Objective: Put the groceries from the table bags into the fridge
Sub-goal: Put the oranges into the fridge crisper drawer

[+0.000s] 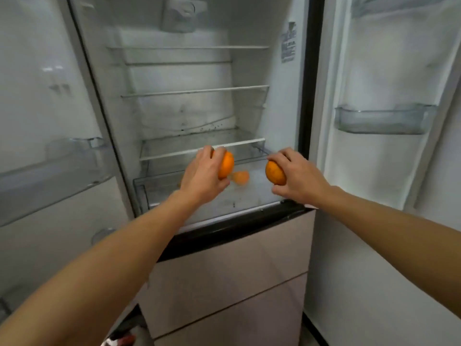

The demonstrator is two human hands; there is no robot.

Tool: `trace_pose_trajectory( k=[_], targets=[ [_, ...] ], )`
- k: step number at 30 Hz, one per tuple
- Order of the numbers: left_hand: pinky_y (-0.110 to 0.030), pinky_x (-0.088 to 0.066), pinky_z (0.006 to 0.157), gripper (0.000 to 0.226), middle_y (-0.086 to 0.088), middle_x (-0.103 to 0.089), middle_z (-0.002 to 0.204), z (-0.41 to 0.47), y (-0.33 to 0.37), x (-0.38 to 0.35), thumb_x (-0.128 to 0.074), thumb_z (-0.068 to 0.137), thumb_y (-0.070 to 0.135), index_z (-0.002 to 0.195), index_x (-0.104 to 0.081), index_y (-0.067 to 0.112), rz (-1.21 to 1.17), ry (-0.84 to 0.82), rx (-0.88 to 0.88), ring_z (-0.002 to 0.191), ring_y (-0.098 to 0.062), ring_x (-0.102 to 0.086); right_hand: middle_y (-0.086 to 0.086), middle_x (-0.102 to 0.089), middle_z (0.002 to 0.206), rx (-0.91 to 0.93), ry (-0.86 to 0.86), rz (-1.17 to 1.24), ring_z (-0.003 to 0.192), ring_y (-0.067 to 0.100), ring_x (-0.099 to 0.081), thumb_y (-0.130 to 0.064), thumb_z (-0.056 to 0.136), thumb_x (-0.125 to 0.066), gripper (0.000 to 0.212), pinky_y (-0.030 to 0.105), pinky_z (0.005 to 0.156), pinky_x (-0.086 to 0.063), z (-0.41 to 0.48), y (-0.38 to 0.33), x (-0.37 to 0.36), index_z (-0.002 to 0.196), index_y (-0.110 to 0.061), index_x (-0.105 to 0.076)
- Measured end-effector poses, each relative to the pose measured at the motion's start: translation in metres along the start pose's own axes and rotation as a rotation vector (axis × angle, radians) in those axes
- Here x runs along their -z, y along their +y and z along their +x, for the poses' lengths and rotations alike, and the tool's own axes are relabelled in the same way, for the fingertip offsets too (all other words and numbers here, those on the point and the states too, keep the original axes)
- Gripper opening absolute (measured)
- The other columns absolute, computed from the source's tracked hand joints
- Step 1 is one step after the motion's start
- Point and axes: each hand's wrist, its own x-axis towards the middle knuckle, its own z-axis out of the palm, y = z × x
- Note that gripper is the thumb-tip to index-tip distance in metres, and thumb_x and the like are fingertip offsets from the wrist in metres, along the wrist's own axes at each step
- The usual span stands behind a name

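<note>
Above the crisper drawer, each hand grips an orange.

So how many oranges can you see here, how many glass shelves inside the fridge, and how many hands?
Oranges: 2, one in the left hand at, one in the right hand at; the faint orange patch between them looks like a reflection.
Glass shelves: 3, at.
Hands: 2.
Total: 7.

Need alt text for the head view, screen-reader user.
Two bare hands each hold an orange in front of an open fridge: left hand with one orange, right hand with another orange. The glass shelves look bare.
</note>
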Motion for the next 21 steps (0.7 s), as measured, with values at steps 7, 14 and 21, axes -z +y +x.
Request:
trace_pose_trajectory(
  k=[7,14,21],
  targets=[
    [-0.042,-0.043,0.082,0.066,-0.008,-0.045,0.127,0.102,-0.044,-0.021,-0.073,0.077,0.035,0.132,-0.039,0.021,0.095,-0.135,0.189,0.114,-0.031,-0.049,0.004,-0.045,0.126,0.183,0.055,0.052,0.11,0.024,-0.049,-0.037,0.071,-0.076,0.073,0.031,0.078,-0.042,0.138,0.052,-0.026,0.134,-0.024,-0.043],
    [-0.042,-0.048,0.088,0.064,-0.01,-0.052,0.122,0.118,-0.109,-0.04,-0.076,0.076,0.037,0.127,-0.043,0.018,0.209,-0.493,0.463,0.106,-0.03,-0.054,0.001,-0.049,0.115,0.368,-0.265,0.038,0.098,0.024,-0.053,-0.043,0.069,-0.078,0.067,0.037,0.077,-0.048,0.236,0.034,-0.072,0.126,-0.027,-0.045],
    [-0.042,-0.049,0.091,0.028,-0.009,-0.062,0.114,0.109,-0.166,-0.076,-0.054,0.091,0.037,0.108,-0.056,0.016,0.324,-0.922,0.485,0.098,-0.027,-0.06,0.0,-0.059,0.095,0.477,-0.716,-0.091,0.085,0.022,-0.058,-0.046,0.062,-0.081,0.055,0.037,0.072,-0.053,0.273,-0.011,-0.141,0.105,-0.023,-0.057]
  ],
)
